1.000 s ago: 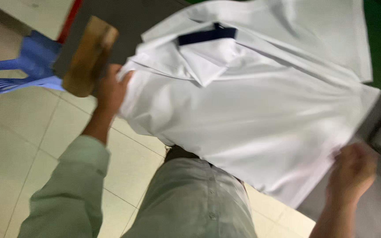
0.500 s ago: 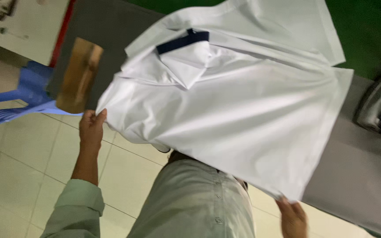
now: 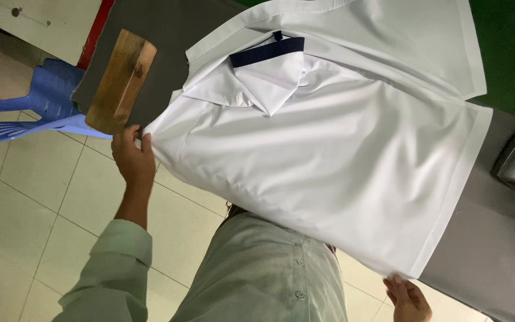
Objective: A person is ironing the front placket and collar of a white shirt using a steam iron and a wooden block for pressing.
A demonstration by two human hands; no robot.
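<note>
shirt (image 3: 329,161) spread flat on grey surface (image 3: 496,250) | left hand (image 3: 132,158) pinching shirt's shoulder edge, just below wooden block (image 3: 120,80) | right hand (image 3: 409,298) gripping shirt's bottom corner

shirt: pale green, long sleeves, small round buttons | left cuff: at 7 o'clock | hands: bare

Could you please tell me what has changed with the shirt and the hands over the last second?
The left hand slid down from beside the wooden block to grip the white shirt at its shoulder edge. The right hand dropped lower, to the shirt's hem corner. The shirt now lies flatter and more spread on the grey board. The wooden block and blue chair stayed put.
</note>
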